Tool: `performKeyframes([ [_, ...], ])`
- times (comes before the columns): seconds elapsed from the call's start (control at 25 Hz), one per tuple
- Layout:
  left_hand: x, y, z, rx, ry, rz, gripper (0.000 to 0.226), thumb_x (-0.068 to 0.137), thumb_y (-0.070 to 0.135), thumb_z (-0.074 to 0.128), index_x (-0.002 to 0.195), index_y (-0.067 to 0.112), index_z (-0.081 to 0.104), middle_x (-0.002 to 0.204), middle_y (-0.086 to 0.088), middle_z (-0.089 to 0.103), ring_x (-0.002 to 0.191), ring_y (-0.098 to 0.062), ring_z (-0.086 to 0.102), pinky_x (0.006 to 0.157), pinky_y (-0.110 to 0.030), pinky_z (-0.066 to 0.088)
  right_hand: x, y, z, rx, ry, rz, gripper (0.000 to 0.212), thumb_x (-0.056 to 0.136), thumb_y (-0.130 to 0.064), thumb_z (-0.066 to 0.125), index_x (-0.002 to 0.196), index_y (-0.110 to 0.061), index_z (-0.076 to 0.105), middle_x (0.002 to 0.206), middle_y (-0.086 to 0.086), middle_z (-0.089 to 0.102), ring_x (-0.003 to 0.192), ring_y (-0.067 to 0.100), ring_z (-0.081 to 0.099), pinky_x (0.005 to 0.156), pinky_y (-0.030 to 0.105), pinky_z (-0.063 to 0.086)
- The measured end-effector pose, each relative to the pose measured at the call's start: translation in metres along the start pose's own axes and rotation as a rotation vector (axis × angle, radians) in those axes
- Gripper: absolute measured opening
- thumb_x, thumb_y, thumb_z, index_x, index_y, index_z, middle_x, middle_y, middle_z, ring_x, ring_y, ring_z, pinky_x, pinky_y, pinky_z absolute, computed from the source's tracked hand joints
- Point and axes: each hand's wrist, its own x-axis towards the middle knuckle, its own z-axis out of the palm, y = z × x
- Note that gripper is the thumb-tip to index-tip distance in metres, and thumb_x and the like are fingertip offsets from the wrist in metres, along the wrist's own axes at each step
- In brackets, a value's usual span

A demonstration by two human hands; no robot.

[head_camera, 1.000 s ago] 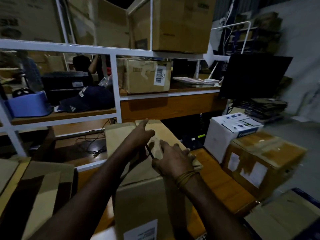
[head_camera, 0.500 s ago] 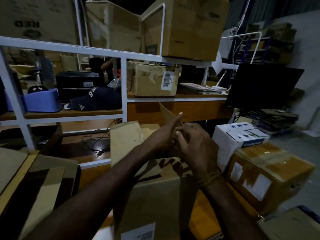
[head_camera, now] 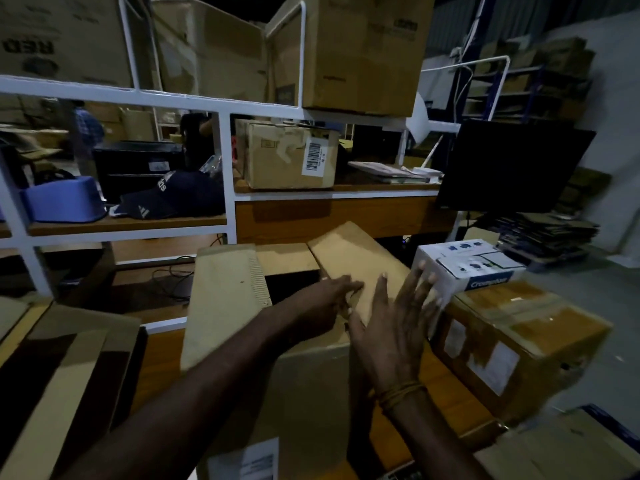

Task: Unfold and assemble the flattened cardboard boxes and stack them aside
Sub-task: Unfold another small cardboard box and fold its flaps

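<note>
Looks like a dim warehouse or packing storeroom. Shown by the white metal shelving loaded with big cardboard cartons, one smaller carton bearing a barcode label on the middle shelf, stacks of flattened cardboard heaped near the right wall, more racks of boxes at the far right, and a dark monitor at the shelf's right end.
</note>
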Motion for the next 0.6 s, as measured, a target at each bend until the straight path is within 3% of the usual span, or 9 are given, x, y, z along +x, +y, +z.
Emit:
performKeyframes([
  [0.08,0.003,-0.004,0.005,0.01,-0.049,-0.037,0.059,0.096,0.003,0.049,0.146,0.032,0.04,0.158,0.002,0.028,0.146,-0.023,0.026,0.114,-0.041,0.035,0.001,0.004,0.003,0.014,-0.2,0.001,0.067,0.091,-0.059,0.046,0.146,-0.02,0.045,0.16,0.028,0.012,0.149,0.044,0.0,0.117,0.057,-0.006],
  [0.12,0.004,-0.005,0.006,-0.004,-0.052,-0.05,0.055,0.095,0.002,0.049,0.142,0.03,0.046,0.156,0.001,0.032,0.143,-0.023,0.03,0.113,-0.041,0.037,0.001,0.006,0.002,0.097,-0.34,0.023,0.058,0.094,-0.058,0.04,0.14,-0.023,0.051,0.153,0.025,0.034,0.146,0.042,0.019,0.119,0.055,0.008],
  [0.16,0.005,-0.004,0.007,-0.031,-0.031,-0.047,0.051,0.094,0.0,0.049,0.136,0.028,0.052,0.15,0.0,0.04,0.138,-0.022,0.037,0.11,-0.039,0.04,0.001,0.009,0.002,0.222,-0.46,0.061,0.05,0.096,-0.055,0.039,0.13,-0.025,0.059,0.132,0.019,0.057,0.132,0.036,0.044,0.112,0.049,0.032],
  [0.2,0.005,-0.002,0.006,-0.047,-0.016,-0.055,0.047,0.092,-0.001,0.049,0.13,0.026,0.056,0.143,0.0,0.046,0.131,-0.02,0.044,0.105,-0.036,0.044,0.0,0.011,-0.001,0.372,-0.531,0.108,0.04,0.096,-0.052,0.043,0.113,-0.024,0.066,0.103,0.009,0.067,0.106,0.029,0.06,0.089,0.039,0.049],
  [0.24,0.005,-0.001,0.007,-0.065,-0.002,-0.06,0.046,0.09,-0.003,0.048,0.125,0.025,0.059,0.137,0.002,0.049,0.125,-0.019,0.049,0.101,-0.033,0.046,-0.001,0.012,-0.002,0.492,-0.547,0.152,0.032,0.095,-0.048,0.048,0.092,-0.023,0.066,0.079,0.002,0.061,0.083,0.024,0.06,0.068,0.031,0.046],
  [0.32,0.005,-0.004,0.009,-0.077,-0.004,-0.07,0.046,0.087,-0.005,0.048,0.12,0.025,0.061,0.133,0.003,0.051,0.121,-0.017,0.051,0.097,-0.03,0.047,0.001,0.013,-0.003,0.536,-0.528,0.171,0.035,0.095,-0.041,0.053,0.065,-0.023,0.051,0.061,-0.004,0.044,0.063,0.019,0.049,0.054,0.027,0.032],
  [0.4,0.004,-0.005,0.007,-0.076,-0.029,-0.08,0.045,0.089,-0.002,0.049,0.123,0.026,0.06,0.141,0.003,0.046,0.128,-0.017,0.047,0.1,-0.027,0.043,0.003,0.012,0.0,0.507,-0.519,0.152,0.037,0.096,-0.039,0.05,0.063,-0.022,0.048,0.06,-0.003,0.042,0.058,0.016,0.043,0.051,0.027,0.028],
  [0.48,-0.001,-0.002,0.003,-0.03,-0.002,-0.109,0.041,0.095,0.01,0.052,0.13,0.031,0.055,0.15,0.004,0.039,0.133,-0.017,0.044,0.105,-0.034,0.043,0.001,0.011,0.002,0.502,-0.498,0.136,0.035,0.097,-0.041,0.046,0.072,-0.019,0.058,0.064,-0.002,0.049,0.061,0.017,0.048,0.053,0.028,0.033],
  [0.6,-0.022,0.006,-0.005,0.16,0.284,-0.223,0.037,0.097,0.029,0.051,0.134,0.036,0.05,0.144,0.007,0.048,0.125,-0.015,0.051,0.109,-0.052,0.035,-0.007,0.01,-0.001,0.519,-0.43,0.089,0.031,0.1,-0.039,0.039,0.099,-0.022,0.065,0.081,0.002,0.06,0.075,0.02,0.057,0.06,0.028,0.039],
])
